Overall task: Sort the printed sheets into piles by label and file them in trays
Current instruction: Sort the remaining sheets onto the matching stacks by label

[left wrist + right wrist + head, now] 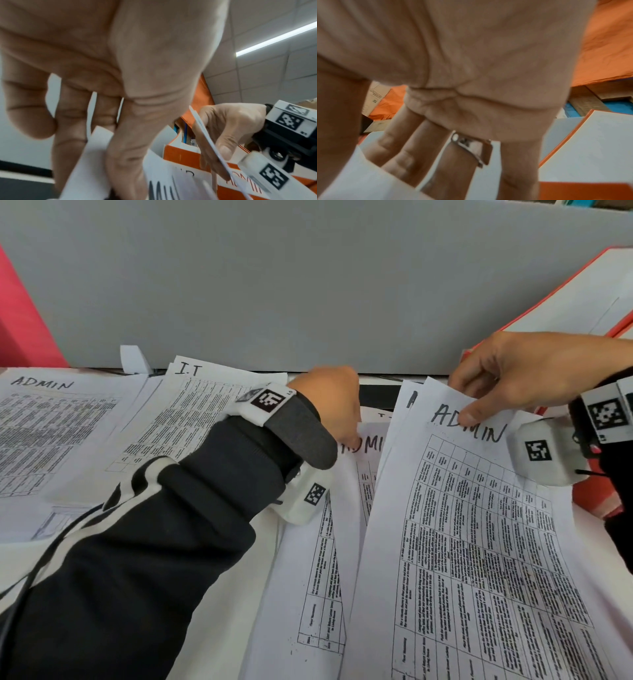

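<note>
Both your hands on ADMIN sheets
Right hand [524, 378] pinches top sheet [472, 529] — left hand [329, 402] grips another sheet [356, 470]; ring [471, 147] shows only in right wrist view

- The sheets [479, 559] were white, printed with black tables of fine text and headed "ADMIN" in black handwriting.
- The pile [54, 433] far left of those sheets was white too, its printed grid a darker, denser grey-black.
- The sleeve [154, 559] left of the sheets was black with white stripes, ending in a grey cuff.
- The wrist bands [263, 402] were white with black-and-white square code markers.
- The tray [582, 302] right of and behind the sheets was orange-red outside, white inside.
- The partition [308, 285] behind the sheets was plain grey.
- The ring [471, 147] was silver.
</note>
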